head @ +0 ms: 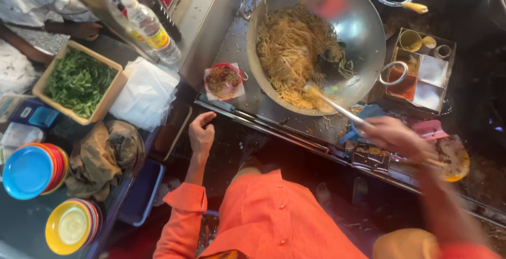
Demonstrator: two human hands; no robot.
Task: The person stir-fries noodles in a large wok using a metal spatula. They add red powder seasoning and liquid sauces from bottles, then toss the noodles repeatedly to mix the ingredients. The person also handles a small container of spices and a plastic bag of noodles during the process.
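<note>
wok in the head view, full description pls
The wok is a large round pan of dull grey metal with a loop handle on each side. It sits on the greasy cooktop, tilted slightly toward the person. Yellow-brown noodles with dark green bits fill its left half; the right wall is bare. A long metal utensil, held by the blurred right hand, reaches into it.

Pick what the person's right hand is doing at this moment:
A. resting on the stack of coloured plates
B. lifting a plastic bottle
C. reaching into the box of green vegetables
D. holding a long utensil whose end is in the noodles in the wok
D: the right hand grips a long utensil that runs up into the noodles in the wok, while the left hand hangs free near the counter edge.
</note>
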